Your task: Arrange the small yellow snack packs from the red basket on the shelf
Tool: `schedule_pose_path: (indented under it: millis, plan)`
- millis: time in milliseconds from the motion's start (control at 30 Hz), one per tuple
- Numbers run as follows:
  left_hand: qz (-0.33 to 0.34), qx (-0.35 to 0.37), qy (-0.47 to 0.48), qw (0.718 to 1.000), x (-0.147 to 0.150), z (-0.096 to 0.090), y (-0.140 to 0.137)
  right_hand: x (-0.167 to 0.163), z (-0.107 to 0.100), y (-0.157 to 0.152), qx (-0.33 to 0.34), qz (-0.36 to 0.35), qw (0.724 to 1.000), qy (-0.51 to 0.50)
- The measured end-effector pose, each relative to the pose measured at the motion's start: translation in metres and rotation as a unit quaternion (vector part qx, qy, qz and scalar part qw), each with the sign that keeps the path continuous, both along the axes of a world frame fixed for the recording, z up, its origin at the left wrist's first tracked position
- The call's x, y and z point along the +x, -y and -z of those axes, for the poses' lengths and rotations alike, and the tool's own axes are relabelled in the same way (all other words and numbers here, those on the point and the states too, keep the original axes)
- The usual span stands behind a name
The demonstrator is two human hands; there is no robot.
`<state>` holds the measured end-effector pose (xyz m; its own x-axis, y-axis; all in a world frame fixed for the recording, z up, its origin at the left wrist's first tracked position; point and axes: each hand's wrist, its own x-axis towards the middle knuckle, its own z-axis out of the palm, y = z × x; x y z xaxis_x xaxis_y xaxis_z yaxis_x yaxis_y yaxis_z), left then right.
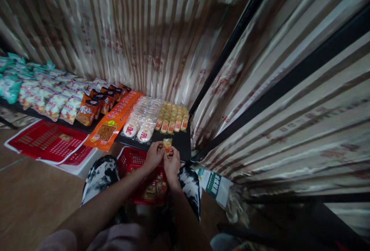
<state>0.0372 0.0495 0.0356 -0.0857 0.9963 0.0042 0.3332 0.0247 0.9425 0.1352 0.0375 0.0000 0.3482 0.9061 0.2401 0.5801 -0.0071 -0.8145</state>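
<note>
A small yellow snack packet (167, 145) with a red label is pinched between my two hands, just over the shelf's front edge. My left hand (154, 154) is closed on its left side. On the lower right side of the packet, my right hand (172, 162) has its fingers closed. Beyond them, rows of matching yellow packets (172, 118) stand on the black shelf (183, 143). Under my forearms, a red basket (135, 157) sits between my knees, with more small packets (154, 191) inside.
Left along the shelf are white round packaged cakes (141, 122), a flat orange bag (111, 127), brown-orange bags (89, 108), white bags (60, 96) and green bags (10, 87). A red crate (49, 143) stands lower left. Striped curtain (130, 31) and black bars (277, 83) close off the back and right.
</note>
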Motion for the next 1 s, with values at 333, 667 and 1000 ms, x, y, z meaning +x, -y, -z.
schedule_pose_path:
  millis: [333,667,1000]
  plan:
    - [0.075,0.015,0.02,0.997,0.03,0.011,-0.03,0.025,-0.001,-0.037,0.005,0.05,0.999,-0.001]
    - [0.09,0.046,0.001,0.995,0.049,0.009,-0.048,0.036,0.014,-0.067,0.028,0.06,0.997,-0.046]
    - [0.094,0.049,-0.067,0.992,0.058,0.003,-0.064,0.044,0.02,-0.092,0.058,0.085,0.991,-0.08]
